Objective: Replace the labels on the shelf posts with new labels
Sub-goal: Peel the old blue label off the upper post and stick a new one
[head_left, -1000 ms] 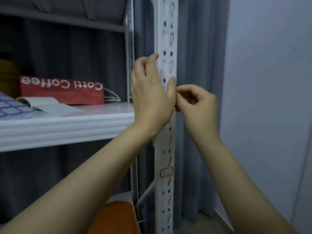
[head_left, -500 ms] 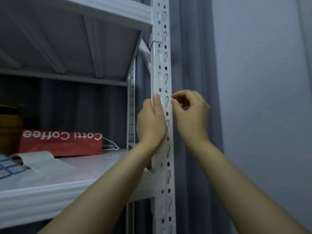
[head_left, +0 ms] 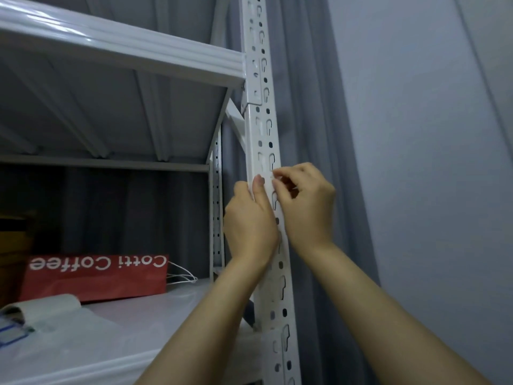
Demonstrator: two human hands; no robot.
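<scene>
Left hand (head_left: 249, 223): grip closing round the shelf post (head_left: 262, 129), thumb lying flat up the front face, fingers wrapping behind the left edge.
Right hand (head_left: 305, 207): grip narrow, fingertips (head_left: 277, 177) pinching a small pale label (head_left: 268, 177) at the post, just right of the left thumb tip.
Label position: sitting on the post face between the 2 grips; markings too faint to tell.
Red paper bag (head_left: 94, 276): lying on the lower shelf (head_left: 138, 323), below and well left of both grips.

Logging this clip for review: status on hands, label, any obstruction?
Left hand grips shelf post, thumb up its face. Right hand pinches label at post front, barely visible. Nothing in the way.
</scene>
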